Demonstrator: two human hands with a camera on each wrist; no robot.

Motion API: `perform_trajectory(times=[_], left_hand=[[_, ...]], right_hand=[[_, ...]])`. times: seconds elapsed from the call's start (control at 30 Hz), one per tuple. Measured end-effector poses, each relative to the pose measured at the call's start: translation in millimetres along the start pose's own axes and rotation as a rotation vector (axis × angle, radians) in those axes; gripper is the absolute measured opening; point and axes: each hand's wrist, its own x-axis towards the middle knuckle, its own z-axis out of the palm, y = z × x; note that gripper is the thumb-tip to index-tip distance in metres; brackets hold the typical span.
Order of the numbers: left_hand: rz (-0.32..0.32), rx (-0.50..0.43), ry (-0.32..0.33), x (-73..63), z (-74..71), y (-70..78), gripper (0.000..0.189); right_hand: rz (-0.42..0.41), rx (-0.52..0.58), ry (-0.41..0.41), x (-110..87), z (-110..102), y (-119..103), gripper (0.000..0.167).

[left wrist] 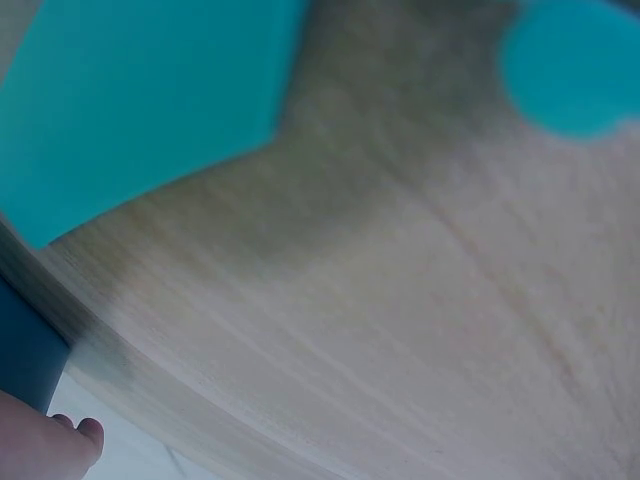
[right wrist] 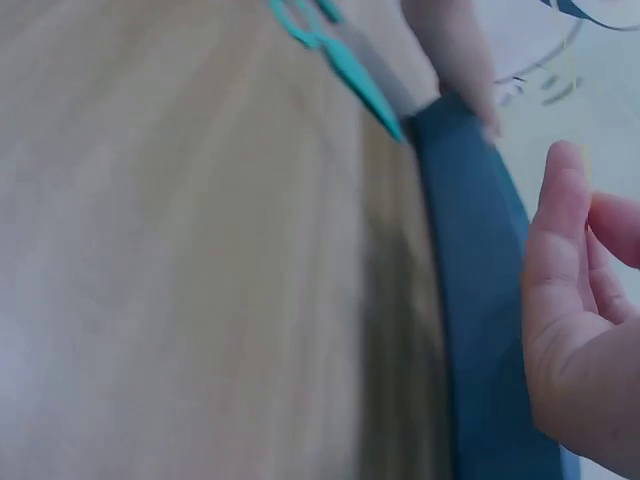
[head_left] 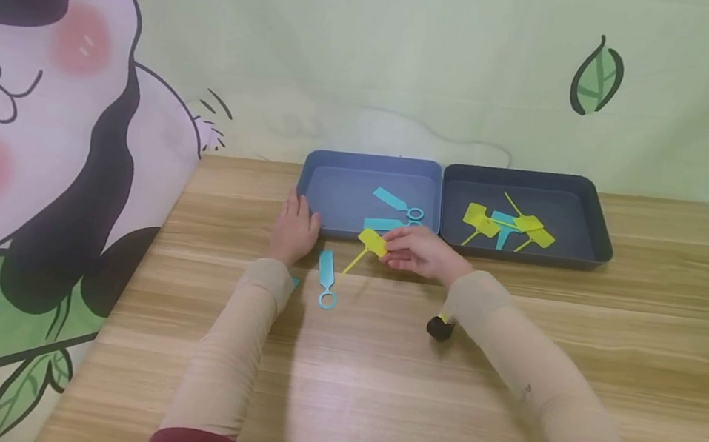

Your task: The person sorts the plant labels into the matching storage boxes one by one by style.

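My right hand [head_left: 418, 252] pinches a yellow T-shaped plant label [head_left: 372, 242] by its flat head, just in front of the left blue tray [head_left: 310, 200]. The label's thin stem points down and left. At that tray's front left corner, my left hand [head_left: 294, 232] rests with its fingers on the rim. Between the hands, a teal ring-ended tag [head_left: 327, 270] lies on the table. Part of another teal piece [head_left: 295, 283] shows beside the left sleeve. Inside the left tray are teal ring-ended tags [head_left: 391, 198], the nearer one partly behind the right hand.
A dark tray [head_left: 594, 238] adjoins the left one. It holds several yellow T-shaped labels [head_left: 537, 235] and a teal T-shaped label [head_left: 504, 218]. A black wrist camera [head_left: 440, 328] hangs below the right sleeve. Behind the wooden table [head_left: 371, 402] is a printed panda backdrop [head_left: 377, 52].
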Motion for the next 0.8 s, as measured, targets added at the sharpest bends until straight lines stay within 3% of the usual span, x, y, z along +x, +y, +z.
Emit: perform_trajectory(times=[0.43, 0.8], left_hand=[[-0.008, -0.008, -0.020, -1.0, -1.6, 0.6, 0.057], [-0.013, -0.009, -0.015, -0.3, -1.0, -0.1, 0.057]], right_hand=[[-0.139, 0.311, 0.268, -25.6, -53.9, -48.3, 0.024], [-0.205, 0.518, 0.378, -43.5, -112.5, -50.6, 0.015]])
